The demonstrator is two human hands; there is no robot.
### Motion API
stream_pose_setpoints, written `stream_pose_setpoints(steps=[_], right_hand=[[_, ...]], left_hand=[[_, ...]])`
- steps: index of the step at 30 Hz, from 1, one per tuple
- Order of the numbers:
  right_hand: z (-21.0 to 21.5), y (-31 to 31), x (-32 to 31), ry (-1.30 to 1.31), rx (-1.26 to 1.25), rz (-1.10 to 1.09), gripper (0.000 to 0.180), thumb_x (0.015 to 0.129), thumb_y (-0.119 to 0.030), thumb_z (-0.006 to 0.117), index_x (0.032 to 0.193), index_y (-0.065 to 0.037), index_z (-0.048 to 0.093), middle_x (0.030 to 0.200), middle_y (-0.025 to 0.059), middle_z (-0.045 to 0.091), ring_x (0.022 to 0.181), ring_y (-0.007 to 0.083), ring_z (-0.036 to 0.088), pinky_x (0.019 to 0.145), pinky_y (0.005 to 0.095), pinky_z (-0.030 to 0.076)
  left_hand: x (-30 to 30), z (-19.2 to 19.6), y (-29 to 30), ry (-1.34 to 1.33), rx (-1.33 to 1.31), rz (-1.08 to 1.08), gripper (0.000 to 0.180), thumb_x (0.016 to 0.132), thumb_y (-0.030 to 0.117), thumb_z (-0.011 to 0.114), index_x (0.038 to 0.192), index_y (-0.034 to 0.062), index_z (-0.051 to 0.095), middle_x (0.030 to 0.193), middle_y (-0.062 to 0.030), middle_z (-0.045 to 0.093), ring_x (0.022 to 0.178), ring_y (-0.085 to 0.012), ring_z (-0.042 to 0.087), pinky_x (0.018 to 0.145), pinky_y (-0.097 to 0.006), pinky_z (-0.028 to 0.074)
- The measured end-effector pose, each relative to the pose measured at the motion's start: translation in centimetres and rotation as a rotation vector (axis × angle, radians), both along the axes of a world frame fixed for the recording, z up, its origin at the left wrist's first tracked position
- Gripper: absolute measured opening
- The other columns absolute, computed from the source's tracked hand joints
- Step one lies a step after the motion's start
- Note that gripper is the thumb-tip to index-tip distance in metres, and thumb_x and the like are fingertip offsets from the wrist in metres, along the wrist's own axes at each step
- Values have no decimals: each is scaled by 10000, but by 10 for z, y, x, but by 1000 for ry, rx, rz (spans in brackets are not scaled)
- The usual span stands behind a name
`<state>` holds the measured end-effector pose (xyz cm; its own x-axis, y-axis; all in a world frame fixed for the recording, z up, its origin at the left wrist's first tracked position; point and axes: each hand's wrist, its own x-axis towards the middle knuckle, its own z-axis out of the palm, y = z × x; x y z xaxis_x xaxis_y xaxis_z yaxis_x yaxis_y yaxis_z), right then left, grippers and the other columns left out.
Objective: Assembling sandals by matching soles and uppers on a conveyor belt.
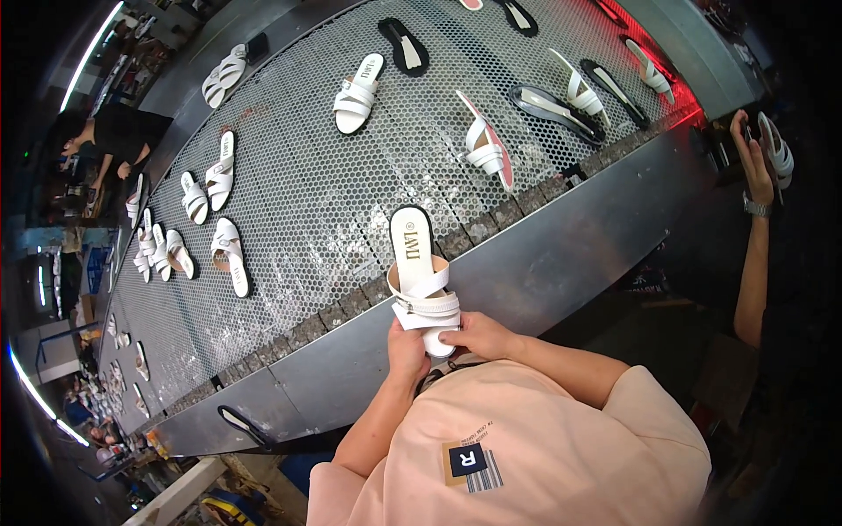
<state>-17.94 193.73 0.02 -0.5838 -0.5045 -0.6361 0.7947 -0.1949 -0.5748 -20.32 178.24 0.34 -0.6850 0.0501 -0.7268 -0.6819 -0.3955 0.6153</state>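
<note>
A white strappy slide sandal point(427, 302) with crossed bands and a small buckle is held upright before my chest, heel end up. My left hand point(407, 351) grips it at the left side of the toe end. From the other side, my right hand point(474, 336) closes on the toe end, its thumb lying on the insole. The fingers beneath the sole are hidden. Beyond it, on the perforated metal conveyor point(298, 237), lie a white sandal upper with a pinkish underside point(487, 149) and a finished-looking white sandal point(358, 95).
Black soles point(403, 48) and more white uppers point(581, 92) lie at the far right under red light. Several white sandals point(230, 254) sit to the left. A metal side panel point(526, 272) edges the conveyor. At right, another person's hand point(752, 162) holds a white sandal.
</note>
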Motion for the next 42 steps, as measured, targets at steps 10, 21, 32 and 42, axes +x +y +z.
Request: stream_pose_setpoints(steps=[10,21,32,42], right_hand=[[12,-28,-150,295,224,2,348,848,-89,601,1170,22,529,956,73,640,801,129,604,684,292,508],[7,16,-216,783,644,-244,454,832,-262,677,1156,43,585,1048,161,656,993,204,625,856,331,489],[-35,313,-207,569,1728,231,710,843,-345,644,1384,13,355,1480,221,267,1378,350,244,1122,417,248],[-59,355,-190,830,1536,187,530,759,-383,700,1161,-63,567,1110,175,538,1064,342,496,926,443,398]], left_hand=[[5,-5,-25,-51,26,32,581,958,242,542,1441,62,275,1302,-114,522,1057,-214,576,748,-306,459],[-25,-52,-27,-65,-92,-57,353,929,221,597,1225,58,495,1070,-30,634,890,-121,607,691,-245,448],[-84,-46,143,290,-384,-464,614,804,254,744,1252,-41,444,1158,-126,556,968,-173,577,832,-293,478],[-131,-81,247,413,-759,-226,148,876,134,510,839,17,592,725,-41,587,588,-125,497,552,-286,406]])
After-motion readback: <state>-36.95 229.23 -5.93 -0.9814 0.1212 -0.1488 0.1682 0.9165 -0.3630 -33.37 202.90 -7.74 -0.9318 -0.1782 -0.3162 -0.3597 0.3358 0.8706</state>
